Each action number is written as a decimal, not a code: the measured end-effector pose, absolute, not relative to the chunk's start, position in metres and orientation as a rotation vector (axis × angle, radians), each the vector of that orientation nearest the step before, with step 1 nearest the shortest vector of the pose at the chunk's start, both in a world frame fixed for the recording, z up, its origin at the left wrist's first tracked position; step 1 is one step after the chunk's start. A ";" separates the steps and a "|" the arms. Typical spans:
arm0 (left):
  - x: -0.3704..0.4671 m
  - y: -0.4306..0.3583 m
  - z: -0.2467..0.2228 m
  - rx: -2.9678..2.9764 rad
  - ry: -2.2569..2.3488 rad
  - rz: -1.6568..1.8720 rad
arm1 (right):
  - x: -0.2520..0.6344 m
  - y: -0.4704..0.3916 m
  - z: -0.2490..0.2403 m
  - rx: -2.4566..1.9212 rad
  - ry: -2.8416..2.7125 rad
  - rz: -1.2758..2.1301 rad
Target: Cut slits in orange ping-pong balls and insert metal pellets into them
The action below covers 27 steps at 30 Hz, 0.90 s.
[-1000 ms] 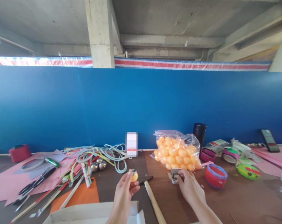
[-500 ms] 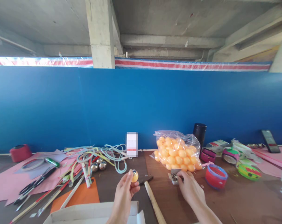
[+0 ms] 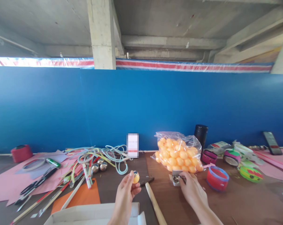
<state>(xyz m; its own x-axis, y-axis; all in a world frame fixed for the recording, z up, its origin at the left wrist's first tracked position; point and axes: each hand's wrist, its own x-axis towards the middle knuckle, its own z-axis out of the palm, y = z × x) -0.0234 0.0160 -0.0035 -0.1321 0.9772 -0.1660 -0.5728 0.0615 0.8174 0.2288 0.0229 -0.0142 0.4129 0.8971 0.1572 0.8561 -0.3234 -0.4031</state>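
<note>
Presently, left hand (image 3: 126, 193) pinches yellow ball (image 3: 136, 177) between thumb and fingers, silvery top exposed. Right hand (image 3: 193, 190) dips fingertips into small box (image 3: 176, 180); whether anything is gripped, cannot tell.

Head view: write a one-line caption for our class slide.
Left hand holds a small orange ball; right hand reaches into a small box of metal pieces.

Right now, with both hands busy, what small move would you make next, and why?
I'd probably pinch one small metal piece and lift it clear of the little open box. The right hand is already at the box, and the left hand holds up an orange ball with shiny bits on top.
</note>
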 end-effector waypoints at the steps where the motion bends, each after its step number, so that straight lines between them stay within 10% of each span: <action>1: -0.023 0.016 -0.003 0.581 0.924 1.468 | 0.229 0.023 -0.014 -2.257 -1.494 0.138; 27: -0.023 0.018 -0.005 0.610 0.955 1.448 | 0.231 0.023 -0.015 -2.199 -1.538 0.178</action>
<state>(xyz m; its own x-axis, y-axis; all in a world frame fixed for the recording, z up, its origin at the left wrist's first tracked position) -0.0229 0.0179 -0.0050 -0.1260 0.9773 -0.1704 -0.5414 0.0762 0.8373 0.2314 0.0226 -0.0152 0.3703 0.9172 0.1473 0.8593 -0.2780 -0.4293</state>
